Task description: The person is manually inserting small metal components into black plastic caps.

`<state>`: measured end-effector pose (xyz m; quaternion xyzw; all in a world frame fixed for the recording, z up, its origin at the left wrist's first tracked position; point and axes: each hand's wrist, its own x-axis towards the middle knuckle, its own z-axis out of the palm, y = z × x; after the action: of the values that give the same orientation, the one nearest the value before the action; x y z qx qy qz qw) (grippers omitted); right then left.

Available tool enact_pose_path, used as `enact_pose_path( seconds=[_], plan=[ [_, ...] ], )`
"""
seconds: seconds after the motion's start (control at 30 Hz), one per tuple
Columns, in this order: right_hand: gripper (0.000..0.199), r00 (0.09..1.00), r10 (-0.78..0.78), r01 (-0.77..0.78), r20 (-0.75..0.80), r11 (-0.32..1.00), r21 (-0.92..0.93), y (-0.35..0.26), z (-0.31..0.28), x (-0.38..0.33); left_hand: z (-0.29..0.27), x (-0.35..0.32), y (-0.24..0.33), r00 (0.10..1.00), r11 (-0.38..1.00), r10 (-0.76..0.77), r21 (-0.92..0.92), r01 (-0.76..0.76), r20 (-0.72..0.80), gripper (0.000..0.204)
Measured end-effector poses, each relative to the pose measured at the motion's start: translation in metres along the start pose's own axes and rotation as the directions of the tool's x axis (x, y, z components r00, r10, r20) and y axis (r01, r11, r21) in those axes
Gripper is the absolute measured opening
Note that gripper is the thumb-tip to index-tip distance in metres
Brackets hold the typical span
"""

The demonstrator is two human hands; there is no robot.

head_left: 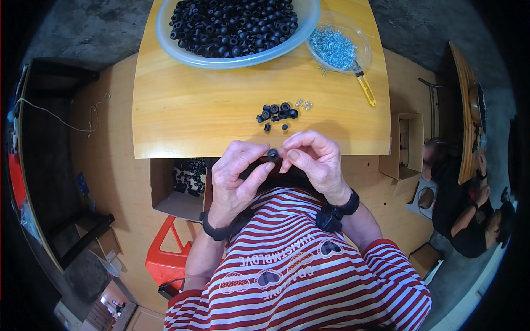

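Small black ring-shaped rubber part (273, 154), round, between both hands' fingers (287, 150)

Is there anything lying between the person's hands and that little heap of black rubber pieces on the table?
Nothing visible does. The left hand and right hand together pinch one small black piece at the table's near edge. The small heap of black pieces lies just beyond on bare wood.

open brown cartons: one (176, 190) under table, another (406, 146) right.
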<state>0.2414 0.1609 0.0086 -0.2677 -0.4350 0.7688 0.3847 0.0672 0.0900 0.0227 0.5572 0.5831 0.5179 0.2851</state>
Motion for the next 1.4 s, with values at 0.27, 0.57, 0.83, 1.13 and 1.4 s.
enact_pose_path(
  seconds=[0.27,0.57,0.83,1.13,1.4],
  plan=[
    [0.014,0.994,0.09,-0.093,-0.067,0.995,-0.039,0.011,0.008,0.0,0.013,-0.001,-0.01,0.997,0.986,-0.082,-0.144,0.08,-0.011,0.028],
    [0.021,0.98,0.199,-0.197,-0.032,0.979,0.059,0.004,0.007,0.001,0.009,0.0,-0.001,1.0,0.999,-0.02,-0.046,0.021,0.013,0.031],
    [0.025,0.93,0.359,-0.366,0.074,0.901,0.231,0.002,0.003,-0.002,0.008,0.001,-0.003,0.996,0.994,0.09,-0.056,-0.09,0.003,0.033],
    [0.029,0.915,0.394,-0.403,0.087,0.907,0.121,0.004,0.005,-0.006,0.01,-0.005,0.003,1.0,0.997,-0.009,-0.074,0.009,-0.007,0.032],
    [0.03,0.913,0.401,-0.401,0.071,0.916,-0.015,0.002,0.006,-0.006,0.006,-0.001,-0.001,0.992,0.994,0.094,0.04,-0.098,0.087,0.029]
  ],
)
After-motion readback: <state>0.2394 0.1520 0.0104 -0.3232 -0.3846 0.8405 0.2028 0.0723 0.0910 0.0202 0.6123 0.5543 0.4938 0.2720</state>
